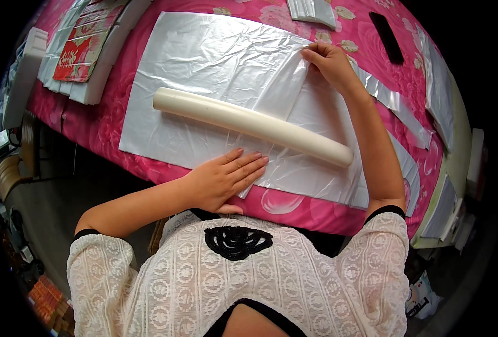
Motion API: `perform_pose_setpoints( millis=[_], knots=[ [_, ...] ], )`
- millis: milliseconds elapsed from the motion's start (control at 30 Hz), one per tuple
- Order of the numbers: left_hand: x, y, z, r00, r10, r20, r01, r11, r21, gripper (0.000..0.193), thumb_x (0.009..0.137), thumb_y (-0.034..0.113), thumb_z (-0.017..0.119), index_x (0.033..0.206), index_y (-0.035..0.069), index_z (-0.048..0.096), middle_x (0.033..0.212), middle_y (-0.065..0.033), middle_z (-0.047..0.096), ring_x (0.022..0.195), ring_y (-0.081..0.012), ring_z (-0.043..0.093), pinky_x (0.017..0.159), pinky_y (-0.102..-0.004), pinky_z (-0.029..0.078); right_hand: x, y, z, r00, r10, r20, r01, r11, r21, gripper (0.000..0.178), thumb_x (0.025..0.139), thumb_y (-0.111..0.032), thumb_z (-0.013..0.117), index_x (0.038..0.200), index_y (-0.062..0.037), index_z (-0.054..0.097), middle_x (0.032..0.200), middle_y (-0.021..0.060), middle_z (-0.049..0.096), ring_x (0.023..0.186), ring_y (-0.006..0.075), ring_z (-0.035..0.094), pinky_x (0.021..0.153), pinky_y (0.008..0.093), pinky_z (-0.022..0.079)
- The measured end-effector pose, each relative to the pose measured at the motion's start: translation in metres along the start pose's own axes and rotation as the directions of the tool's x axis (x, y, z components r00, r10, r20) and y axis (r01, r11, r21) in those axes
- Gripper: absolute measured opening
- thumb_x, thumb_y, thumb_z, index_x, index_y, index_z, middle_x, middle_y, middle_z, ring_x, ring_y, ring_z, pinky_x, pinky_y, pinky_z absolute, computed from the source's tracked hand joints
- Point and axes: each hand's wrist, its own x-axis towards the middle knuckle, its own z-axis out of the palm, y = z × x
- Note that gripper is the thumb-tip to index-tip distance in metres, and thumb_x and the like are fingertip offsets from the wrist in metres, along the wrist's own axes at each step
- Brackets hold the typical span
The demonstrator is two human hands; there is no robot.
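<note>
Pinching the sheet [204, 62] with our right hand [331, 64], we have the tube [252, 126] slanting rightward toward us, nearer our flat left hand [224, 178].

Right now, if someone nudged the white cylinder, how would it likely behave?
The white cylinder would probably roll, being round and lying lengthwise. It looks fairly stiff, with no visible sag. The silvery sheet beneath might wrinkle, judging by its creases.
</note>
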Motion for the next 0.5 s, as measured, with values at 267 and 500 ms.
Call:
perform_pose_setpoints(
  millis=[267,500],
  knots=[
    [-0.002,0.016,0.006,0.997,-0.072,0.000,0.072,0.997,0.008,0.087,0.083,0.062,0.040,0.136,-0.006,0.031,0.146,-0.0187,0.026,0.138,-0.0293,0.021,0.112,-0.0449,0.013,-0.116,-0.050,0.058,0.901,-0.420,0.106,0.417,0.776,-0.473,0.044,0.081,-0.018,0.066,0.122,-0.0068,0.055,0.115,0.0137,0.058,0.100,0.0251,0.057,0.088,0.0336,0.043],
    [-0.002,0.019,0.005,0.997,-0.083,0.003,0.083,0.996,0.033,0.085,0.082,0.059,0.045,0.137,-0.005,0.031,0.147,-0.0187,0.025,0.138,-0.0294,0.020,0.112,-0.0446,0.013,-0.148,-0.013,0.039,0.919,-0.369,-0.143,0.173,0.700,-0.693,0.048,0.079,-0.014,0.064,0.125,-0.0117,0.053,0.106,0.0080,0.060,0.094,0.0284,0.055,0.083,0.0378,0.044]
  ],
)
